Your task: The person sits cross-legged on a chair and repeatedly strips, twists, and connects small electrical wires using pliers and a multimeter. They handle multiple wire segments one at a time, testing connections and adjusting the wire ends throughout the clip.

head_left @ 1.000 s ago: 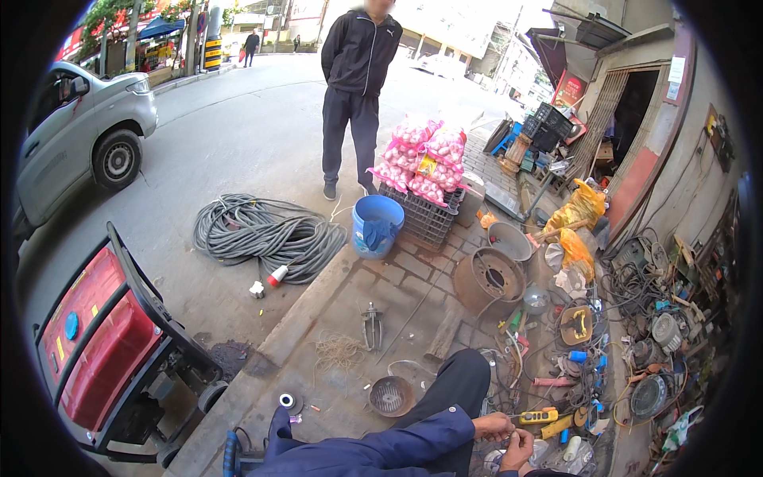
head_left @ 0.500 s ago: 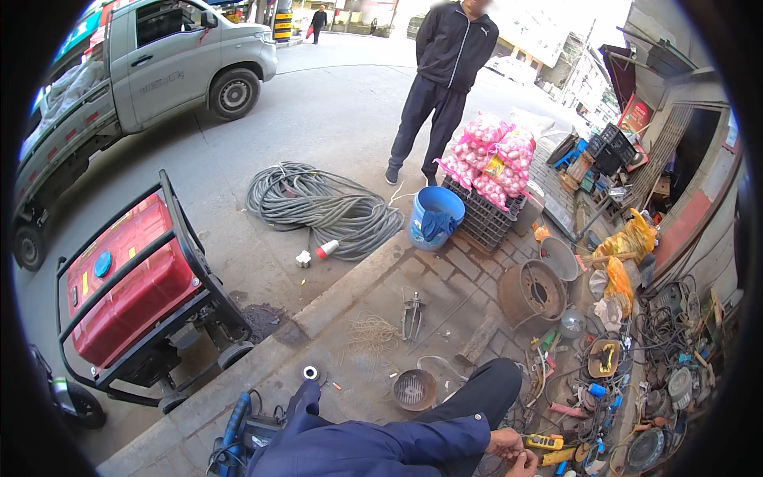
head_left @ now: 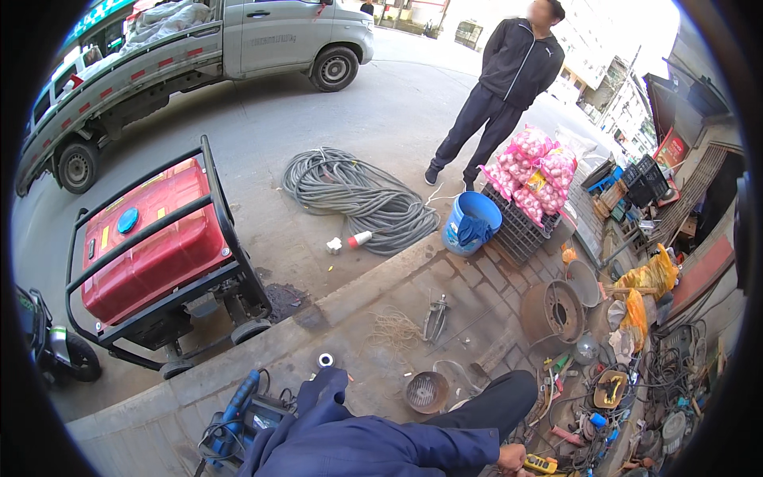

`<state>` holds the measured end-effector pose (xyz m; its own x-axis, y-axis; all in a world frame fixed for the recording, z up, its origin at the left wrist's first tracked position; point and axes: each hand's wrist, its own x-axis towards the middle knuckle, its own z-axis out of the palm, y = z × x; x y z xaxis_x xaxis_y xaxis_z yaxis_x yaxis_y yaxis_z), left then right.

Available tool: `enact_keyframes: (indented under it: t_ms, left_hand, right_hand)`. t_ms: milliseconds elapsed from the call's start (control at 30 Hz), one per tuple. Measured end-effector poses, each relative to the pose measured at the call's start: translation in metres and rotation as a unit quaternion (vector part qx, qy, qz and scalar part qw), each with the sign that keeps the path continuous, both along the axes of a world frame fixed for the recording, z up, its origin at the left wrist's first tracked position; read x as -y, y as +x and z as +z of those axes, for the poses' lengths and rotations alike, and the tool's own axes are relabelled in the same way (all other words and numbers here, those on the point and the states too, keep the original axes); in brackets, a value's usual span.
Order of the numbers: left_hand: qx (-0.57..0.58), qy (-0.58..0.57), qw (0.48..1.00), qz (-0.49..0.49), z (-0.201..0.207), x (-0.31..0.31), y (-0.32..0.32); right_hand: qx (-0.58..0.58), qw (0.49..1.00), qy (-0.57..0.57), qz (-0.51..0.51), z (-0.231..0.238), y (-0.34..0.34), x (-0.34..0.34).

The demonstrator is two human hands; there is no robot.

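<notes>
My left hand (head_left: 511, 457), at the end of a dark blue sleeve (head_left: 453, 447), is at the lower right edge with its fingers curled. Whatever it may hold is hidden. Only a sliver of skin below it, cut off by the frame's edge, may belong to my right hand; its fingers do not show. Just right of my left hand lies a yellow hand-held control box with buttons (head_left: 541, 463). Beyond my dark-trousered knee (head_left: 509, 397) a round rusty metal basket (head_left: 426, 392) rests on the paving, and a metal gear puller (head_left: 435, 319) lies farther off.
A red generator (head_left: 159, 238) stands left, near a blue-handled tool (head_left: 238, 405). Coiled cable (head_left: 358, 199), a blue bucket (head_left: 472, 222) and bagged garlic on a crate (head_left: 534, 173) lie ahead. Tools and wires clutter the right. A person (head_left: 509, 87) stands on the road by a truck (head_left: 270, 40).
The view has shifted, so the scene sits farther right. My hands appear lower, and my right hand has nearly left the picture. The control box shows beside my left hand in both frames.
</notes>
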<state>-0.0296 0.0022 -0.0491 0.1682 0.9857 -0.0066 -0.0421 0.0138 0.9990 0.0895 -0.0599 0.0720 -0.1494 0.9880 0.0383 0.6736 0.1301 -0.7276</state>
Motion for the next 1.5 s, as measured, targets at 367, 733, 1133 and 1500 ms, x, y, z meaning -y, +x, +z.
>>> enact_keyframes:
  t_ms: [367, 733, 1133, 1500]
  left_hand:
    - [-0.069, 0.011, 0.997, 0.034, 0.019, 0.022, -0.014]
    - [-0.071, 0.025, 0.997, 0.029, 0.029, 0.031, -0.014]
    - [-0.099, 0.038, 0.992, 0.069, 0.029, 0.030, -0.004]
    - [-0.170, 0.068, 0.982, 0.046, 0.045, 0.045, -0.004]
  right_hand:
    - [0.106, 0.991, 0.054, 0.063, -0.030, 0.017, -0.017]
    - [0.037, 0.997, 0.051, 0.046, -0.088, 0.056, -0.033]
    - [-0.297, 0.941, -0.147, -0.064, -0.112, 0.058, -0.042]
    - [-0.410, 0.868, -0.273, -0.058, -0.106, 0.057, -0.042]
